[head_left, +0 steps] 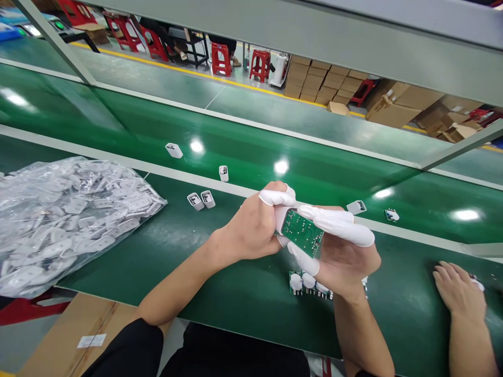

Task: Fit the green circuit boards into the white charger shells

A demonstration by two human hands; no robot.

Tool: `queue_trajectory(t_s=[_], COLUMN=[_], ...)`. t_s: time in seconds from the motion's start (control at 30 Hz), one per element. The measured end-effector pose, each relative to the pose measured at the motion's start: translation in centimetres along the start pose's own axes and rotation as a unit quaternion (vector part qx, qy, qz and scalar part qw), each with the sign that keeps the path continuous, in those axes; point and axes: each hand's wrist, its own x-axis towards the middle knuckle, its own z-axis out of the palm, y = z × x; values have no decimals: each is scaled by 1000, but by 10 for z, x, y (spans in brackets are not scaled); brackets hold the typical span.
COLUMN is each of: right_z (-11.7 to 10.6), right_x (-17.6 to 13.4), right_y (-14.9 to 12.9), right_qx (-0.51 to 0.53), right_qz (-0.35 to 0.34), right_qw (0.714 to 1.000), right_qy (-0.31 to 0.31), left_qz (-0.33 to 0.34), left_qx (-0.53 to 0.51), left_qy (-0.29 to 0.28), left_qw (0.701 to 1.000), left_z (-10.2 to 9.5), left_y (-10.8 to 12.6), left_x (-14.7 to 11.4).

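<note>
My left hand (261,220), with white finger cots, is closed around a white plastic housing (280,217) that is mostly hidden by the fingers. Between my cot-covered fingers and thumb, my right hand (341,251) grips a green circuit board (302,230), solder side up. One end of the board sits at the housing's mouth; how deep it goes I cannot tell. Below my right hand lies a row of circuit boards with white round parts (308,281), partly covered by the wrist.
A clear bag of white plastic pieces (78,220) lies at left. White housings (201,199) stand on the bench and the green belt (251,152). Another housing (356,207) and a small board (392,214) lie at right. A co-worker's hand (459,288) rests at far right.
</note>
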Motion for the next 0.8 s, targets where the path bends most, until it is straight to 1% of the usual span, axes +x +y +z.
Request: queue_trajectory(t_s=[0.2,0.43,0.67,0.8], right_z=[0,0,1,1], right_x=[0,-2,-4,-5], right_y=[3,6,5,7], right_qx=[10,10,10,8], right_qz=[-15,-23,-7,-10], right_qw=[1000,1000,1000,1000], right_qy=[-3,-2,-7,-3], left_qz=[5,12,37,34], left_qx=[14,38,59,44], left_qy=[-8,-2,9,10], left_qw=[1000,999,998,998], left_z=[-1,0,1,2], left_y=[0,1,-3,-4], left_x=[-1,-1,-2,-2])
